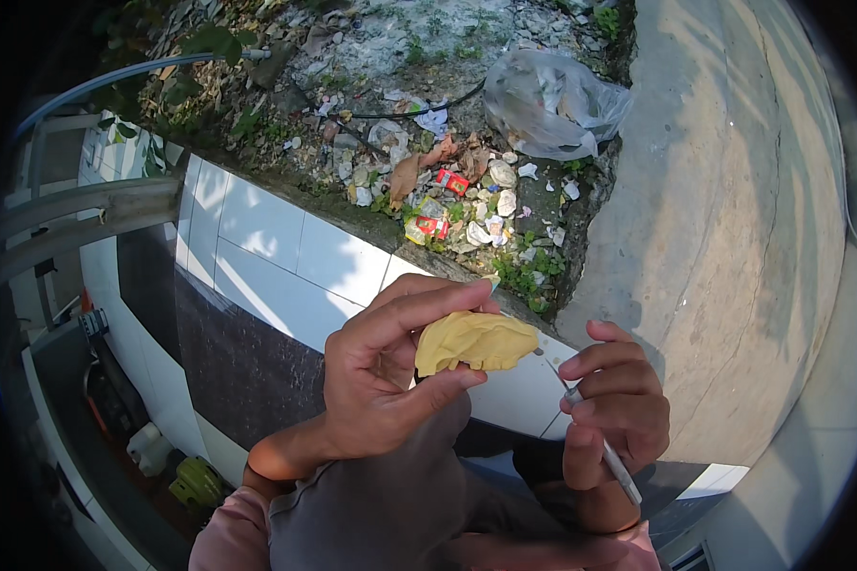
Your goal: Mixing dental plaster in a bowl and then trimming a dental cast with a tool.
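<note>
Yellow lump [474, 344] reads matt to me, clay-like, creased; slim tool [621, 471] smooth, metallic; bag [550, 105] glossy, see-through plastic; floor tiles [262, 228] smooth; pavement [695, 190] rough, concrete-like.

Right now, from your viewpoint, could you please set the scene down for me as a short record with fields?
Left hand: grips a yellow lump between thumb and fingers
Right hand: holds a slim grey tool
Lump surface: creased and uneven
Tool direction: thin tip up and left, toward the lump; contact unclear
Beyond the hands: littered ground with stones, leaves, red packets and a clear plastic bag
Right side: concrete strip, partly shaded
Left side: white tiles beside dark ones
</note>
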{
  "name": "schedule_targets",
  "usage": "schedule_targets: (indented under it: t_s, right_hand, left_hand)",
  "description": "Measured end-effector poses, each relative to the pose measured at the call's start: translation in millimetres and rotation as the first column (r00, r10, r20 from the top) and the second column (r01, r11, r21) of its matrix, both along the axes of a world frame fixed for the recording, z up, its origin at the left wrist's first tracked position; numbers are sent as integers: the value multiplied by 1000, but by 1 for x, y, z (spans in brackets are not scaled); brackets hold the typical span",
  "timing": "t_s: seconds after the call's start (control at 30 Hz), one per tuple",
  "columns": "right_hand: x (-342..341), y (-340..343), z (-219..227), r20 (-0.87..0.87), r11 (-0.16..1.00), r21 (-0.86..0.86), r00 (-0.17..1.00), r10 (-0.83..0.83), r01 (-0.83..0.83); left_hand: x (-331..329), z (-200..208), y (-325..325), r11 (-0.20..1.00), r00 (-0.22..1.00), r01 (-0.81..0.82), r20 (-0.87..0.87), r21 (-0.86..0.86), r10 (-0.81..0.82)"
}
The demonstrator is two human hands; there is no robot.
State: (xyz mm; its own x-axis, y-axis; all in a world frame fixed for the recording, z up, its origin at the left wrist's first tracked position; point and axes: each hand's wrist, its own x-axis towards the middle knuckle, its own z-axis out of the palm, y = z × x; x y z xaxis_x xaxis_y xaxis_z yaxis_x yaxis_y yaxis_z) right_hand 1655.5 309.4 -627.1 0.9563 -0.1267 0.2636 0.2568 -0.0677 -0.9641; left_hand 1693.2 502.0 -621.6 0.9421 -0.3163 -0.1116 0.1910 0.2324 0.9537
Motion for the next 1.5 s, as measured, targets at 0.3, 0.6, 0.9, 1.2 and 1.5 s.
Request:
schedule_targets:
  t_s: [0.3,0.6,0.9,1.2,1.5]
  right_hand:
    - [7,9,13,-4,991,-86,995,104,-104]
    - [10,11,17,-22,981,-151,992,123,-124]
    - [8,9,16,-2,977,-174,993,121,-120]
    - [7,8,14,10,979,-163,992,129,-126]
    - [4,5,10,20,971,-183,986,163,-156]
  left_hand:
    - [2,2,-1,1000,998,17,63,-7,-17]
    - [4,0,1,1000,992,-1,124,11,0]
    - [2,1,-1,999,992,-17,125,36,13]
    - [1,1,1,998,991,-11,132,61,3]
    - [2,-2,1,1000,990,12,143,2,-12]
